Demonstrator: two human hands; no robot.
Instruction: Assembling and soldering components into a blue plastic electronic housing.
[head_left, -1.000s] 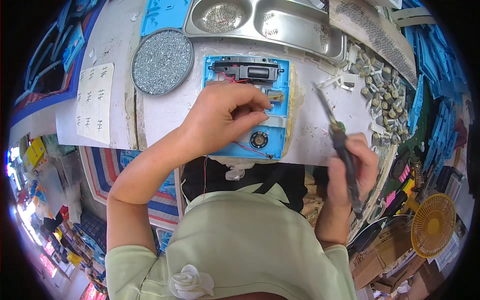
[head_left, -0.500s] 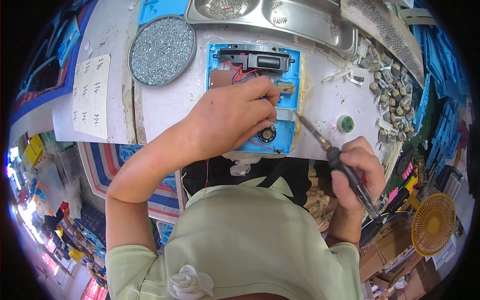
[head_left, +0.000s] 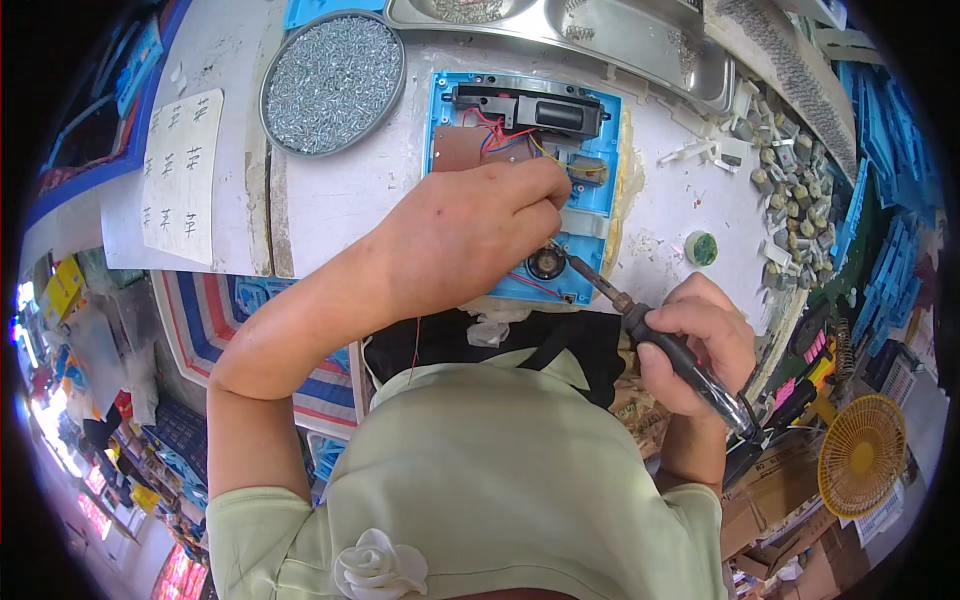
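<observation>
A blue plastic housing lies on the white table with its inside up. It holds a black module, a brown board, thin coloured wires and a small round speaker. My left hand reaches over the housing, fingers pinched just above the speaker; what they pinch is too small to make out. In my right hand is a soldering iron with a black handle. Its tip points left and meets the speaker's upper edge, close to my left fingertips.
A round dish of screws stands at the back left, beside a metal tray with small parts. Right of the housing are a small green-filled tub and a heap of small motors. A yellow fan is at the lower right.
The soldering iron has moved left and down, from beside the housing to the speaker's edge. My left hand stays pinched over the housing. The whole view has shifted slightly.
</observation>
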